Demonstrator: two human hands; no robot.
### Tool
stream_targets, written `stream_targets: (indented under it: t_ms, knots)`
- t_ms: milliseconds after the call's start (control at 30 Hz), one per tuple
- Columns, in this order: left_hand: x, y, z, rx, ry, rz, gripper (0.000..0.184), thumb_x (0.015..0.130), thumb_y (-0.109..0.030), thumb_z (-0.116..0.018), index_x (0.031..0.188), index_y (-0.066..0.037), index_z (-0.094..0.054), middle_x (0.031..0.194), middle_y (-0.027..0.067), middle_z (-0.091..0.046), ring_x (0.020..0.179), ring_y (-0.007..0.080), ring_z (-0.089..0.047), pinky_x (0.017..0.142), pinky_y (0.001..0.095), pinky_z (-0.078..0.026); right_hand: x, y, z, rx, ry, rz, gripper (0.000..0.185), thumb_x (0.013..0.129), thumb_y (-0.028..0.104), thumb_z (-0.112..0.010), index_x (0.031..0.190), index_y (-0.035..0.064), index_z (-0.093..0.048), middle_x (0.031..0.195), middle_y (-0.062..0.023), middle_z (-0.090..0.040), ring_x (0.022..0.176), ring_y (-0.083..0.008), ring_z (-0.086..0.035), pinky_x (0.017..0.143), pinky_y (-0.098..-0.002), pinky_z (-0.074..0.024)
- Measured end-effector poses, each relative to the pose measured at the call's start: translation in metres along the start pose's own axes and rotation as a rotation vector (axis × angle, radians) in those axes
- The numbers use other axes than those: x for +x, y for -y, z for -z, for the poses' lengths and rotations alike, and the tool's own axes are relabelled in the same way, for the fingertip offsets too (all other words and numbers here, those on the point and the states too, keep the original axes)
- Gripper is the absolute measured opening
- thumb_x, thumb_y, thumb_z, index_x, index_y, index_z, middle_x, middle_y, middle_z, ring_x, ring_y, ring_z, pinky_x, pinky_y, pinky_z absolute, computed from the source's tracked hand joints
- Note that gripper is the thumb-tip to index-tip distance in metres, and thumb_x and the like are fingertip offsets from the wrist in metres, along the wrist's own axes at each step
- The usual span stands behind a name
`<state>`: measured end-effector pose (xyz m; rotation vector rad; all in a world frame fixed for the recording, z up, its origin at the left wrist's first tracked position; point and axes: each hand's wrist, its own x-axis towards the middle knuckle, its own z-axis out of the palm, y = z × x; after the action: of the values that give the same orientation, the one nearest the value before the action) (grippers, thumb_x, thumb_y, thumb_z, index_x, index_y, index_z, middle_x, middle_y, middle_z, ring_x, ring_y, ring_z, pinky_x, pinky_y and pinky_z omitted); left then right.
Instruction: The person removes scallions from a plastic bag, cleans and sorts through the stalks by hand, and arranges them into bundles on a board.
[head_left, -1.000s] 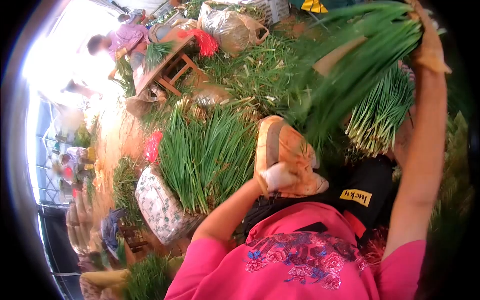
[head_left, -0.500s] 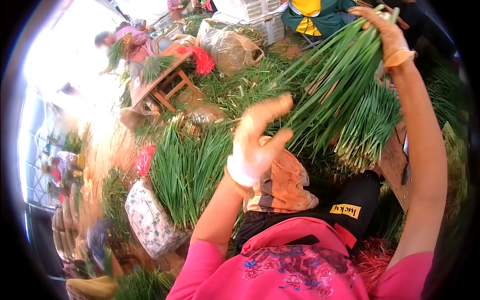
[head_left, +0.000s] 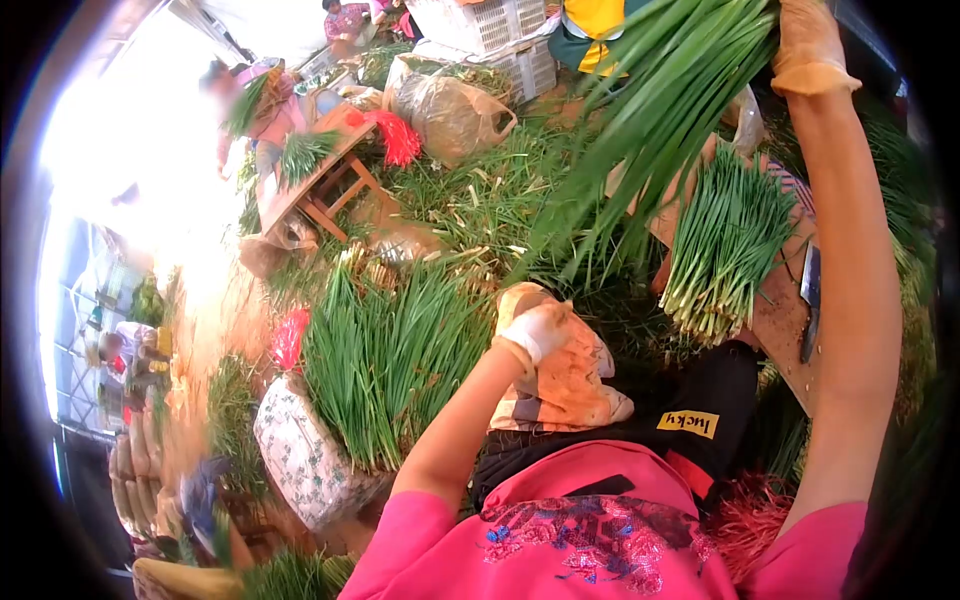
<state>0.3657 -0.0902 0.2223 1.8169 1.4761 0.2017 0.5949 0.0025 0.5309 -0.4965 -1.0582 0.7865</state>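
Raised at the upper right, my right hand (head_left: 808, 50), in a pale glove, is closed round the base of a bunch of garlic chives (head_left: 665, 110). The long green leaves hang down to the left, blurred at the tips; the fingers are partly cut off by the frame's top edge. My left hand (head_left: 540, 332), also gloved, is closed over the orange cloth (head_left: 580, 375) on my lap. Its fingers are curled and whatever they hold, if anything, is hidden. Below the raised bunch, a trimmed pile of chives (head_left: 728, 245) lies on a wooden board (head_left: 785, 325).
A knife (head_left: 810, 305) lies on the board's right side. Left of my lap, more chives (head_left: 390, 350) stand against a flowered cushion (head_left: 305, 450). Loose leaves (head_left: 470, 200) litter the floor. Beyond are a wooden bench (head_left: 335, 175), a plastic bag (head_left: 450, 110), white crates (head_left: 480, 25) and a person.
My right hand has moved up with the chives, uncovering more of the pile and knife. My left hand, open and raised before, has dropped to the orange cloth and curled closed.
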Motion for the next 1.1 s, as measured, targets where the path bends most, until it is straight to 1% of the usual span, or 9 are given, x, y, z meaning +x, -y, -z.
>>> stream_targets:
  t_ms: [67, 167, 200, 267, 367, 800, 933, 1033, 1100]
  knots:
    - [-0.006, 0.003, -0.001, -0.206, 0.078, -0.299, 0.056, 0.084, -0.038, -0.056, 0.129, -0.006, -0.046, 0.111, 0.0165, -0.061, 0.103, 0.0231, -0.058, 0.086, 0.0322, -0.046, -0.019, -0.001, 0.008, -0.621, 0.211, 0.587, 0.021, 0.084, 0.026, -0.061, 0.09, 0.006, -0.063, 0.074, -0.0019, -0.061, 0.068, -0.016, -0.06, 0.061, -0.0273, -0.0491]
    - [-0.033, -0.059, 0.022, -1.516, 0.547, -0.286, 0.083, 0.08, -0.062, -0.053, 0.139, -0.007, -0.032, 0.129, 0.0143, -0.05, 0.116, 0.0256, -0.049, 0.093, 0.0371, -0.041, -0.071, -0.018, 0.011, -1.243, 0.521, 1.209, 0.023, 0.077, 0.021, -0.061, 0.097, 0.0092, -0.061, 0.083, -0.003, -0.062, 0.077, -0.02, -0.062, 0.067, -0.0292, -0.0497]
    - [-0.038, -0.074, 0.026, -1.659, 0.605, -0.486, 0.08, 0.084, -0.065, -0.038, 0.141, -0.01, -0.027, 0.135, 0.016, -0.043, 0.119, 0.0273, -0.046, 0.095, 0.0439, -0.039, -0.099, -0.036, 0.006, -0.985, 0.697, 1.115, 0.027, 0.071, 0.021, -0.063, 0.096, 0.0116, -0.063, 0.078, -0.0004, -0.061, 0.072, -0.018, -0.06, 0.062, -0.0293, -0.0489]
    - [-0.018, -0.057, -0.005, -1.81, -0.184, -0.499, 0.076, 0.087, -0.062, -0.023, 0.138, -0.007, -0.032, 0.132, 0.0164, -0.045, 0.113, 0.0262, -0.05, 0.099, 0.0407, -0.036, -0.158, -0.036, -0.004, -1.006, 0.936, 1.152, 0.027, 0.065, 0.029, -0.065, 0.089, 0.0172, -0.066, 0.062, 0.0071, -0.051, 0.058, -0.0103, -0.055, 0.044, -0.0256, -0.0404]
    - [-0.043, -0.089, 0.028, -2.263, 0.38, -0.622, 0.087, 0.081, -0.073, -0.024, 0.14, -0.009, -0.029, 0.133, 0.0216, -0.041, 0.115, 0.0328, -0.049, 0.097, 0.047, -0.04, -0.209, -0.062, 0.018, -0.907, 1.189, 0.952, 0.036, 0.06, 0.031, -0.062, 0.094, 0.02, -0.067, 0.057, 0.0077, -0.045, 0.052, -0.0073, -0.051, 0.039, -0.0233, -0.035]
    - [-0.036, -0.104, 0.012, -1.905, 0.018, -0.353, 0.108, 0.069, -0.086, -0.017, 0.138, -0.004, -0.03, 0.129, 0.0276, -0.043, 0.112, 0.0436, -0.048, 0.097, 0.0538, -0.038, -0.235, -0.082, 0.061, -0.775, 0.859, 0.633, 0.049, 0.05, 0.032, -0.067, 0.099, 0.0346, -0.067, 0.06, 0.008, -0.05, 0.051, -0.0117, -0.053, 0.038, -0.0257, -0.0331]
    - [-0.045, -0.093, 0.003, -1.857, 0.002, -0.383, 0.106, 0.07, -0.085, -0.019, 0.138, -0.006, -0.031, 0.13, 0.024, -0.043, 0.113, 0.0415, -0.048, 0.096, 0.0522, -0.039, -0.236, -0.083, 0.063, -0.277, 0.66, 0.219, 0.042, 0.054, 0.021, -0.07, 0.095, 0.0148, -0.068, 0.059, 0.0004, -0.055, 0.047, -0.0154, -0.054, 0.039, -0.0252, -0.0383]
    - [-0.049, -0.105, 0.004, -1.852, -0.114, -0.256, 0.102, 0.072, -0.083, -0.024, 0.137, -0.005, -0.033, 0.127, 0.0217, -0.047, 0.112, 0.0404, -0.049, 0.095, 0.0498, -0.041, -0.258, -0.089, 0.056, -0.482, 0.8, 0.275, 0.039, 0.06, 0.017, -0.068, 0.099, 0.0163, -0.066, 0.058, 0.0037, -0.052, 0.049, -0.011, -0.054, 0.04, -0.0246, -0.038]
    - [-0.04, -0.098, 0.002, -1.752, -0.078, -0.24, 0.078, 0.081, -0.062, -0.045, 0.13, -0.001, -0.04, 0.118, 0.0193, -0.053, 0.098, 0.034, -0.057, 0.084, 0.0457, -0.048, -0.279, -0.103, 0.055, -0.784, 0.762, 0.655, 0.037, 0.063, 0.028, -0.065, 0.1, 0.0265, -0.065, 0.067, 0.0081, -0.052, 0.06, -0.0083, -0.056, 0.044, -0.0246, -0.04]
